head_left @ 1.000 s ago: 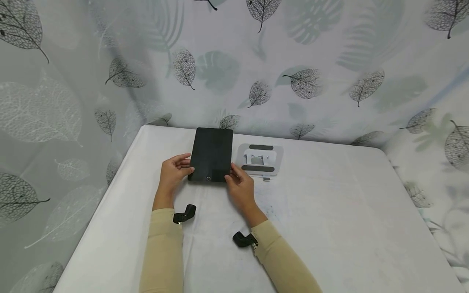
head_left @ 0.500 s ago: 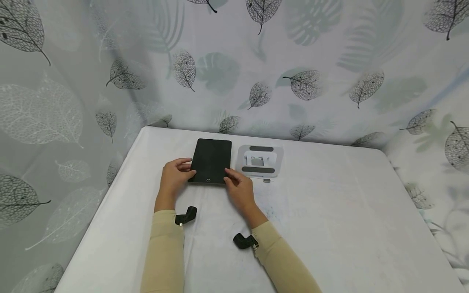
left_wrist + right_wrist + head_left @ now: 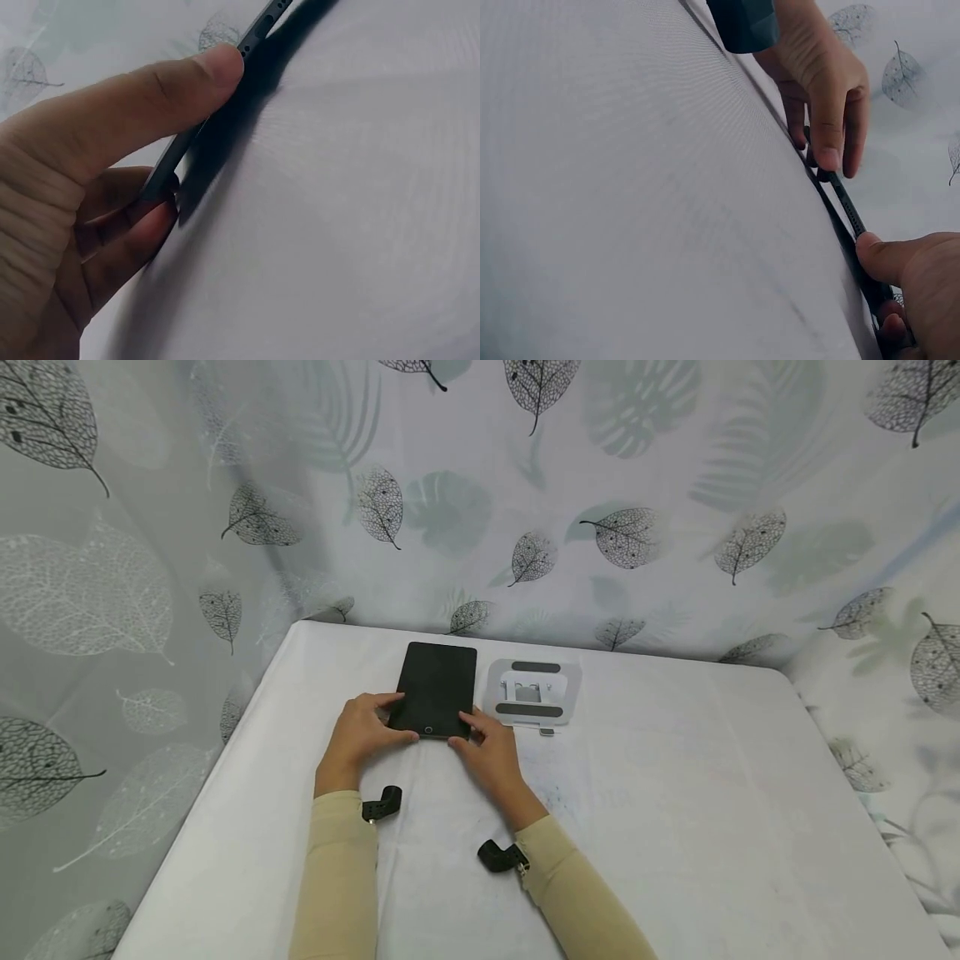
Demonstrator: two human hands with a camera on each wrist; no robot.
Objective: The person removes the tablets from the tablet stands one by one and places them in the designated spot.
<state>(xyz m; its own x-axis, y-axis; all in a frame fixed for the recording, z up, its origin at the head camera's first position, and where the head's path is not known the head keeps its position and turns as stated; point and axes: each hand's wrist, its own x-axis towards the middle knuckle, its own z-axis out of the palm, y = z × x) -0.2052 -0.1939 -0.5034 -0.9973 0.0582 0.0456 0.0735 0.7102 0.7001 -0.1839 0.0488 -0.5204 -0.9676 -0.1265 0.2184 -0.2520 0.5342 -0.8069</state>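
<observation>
A black tablet (image 3: 437, 687) with a round home button lies screen up near the far left of the table. My left hand (image 3: 358, 737) grips its near left corner; in the left wrist view the thumb (image 3: 221, 66) presses the near edge (image 3: 172, 161) while other fingers reach under the corner. At the near right corner, my right hand (image 3: 491, 756) holds the tablet with thumb and fingers. In the right wrist view a dark gap shows between the tablet's near edge (image 3: 847, 204) and the cloth, so that edge looks slightly raised.
A light grey stand-like plate (image 3: 572, 689) with two dark pads lies just right of the tablet. White cloth covers the table (image 3: 675, 810). Leaf-patterned curtains (image 3: 465, 510) hang along the back and sides. Each wrist carries a small black camera (image 3: 382, 803).
The tablet's far edge has come down and nearer. My left thumb has shifted from the tablet's left side to its near edge, and my right thumb has also moved to the near edge.
</observation>
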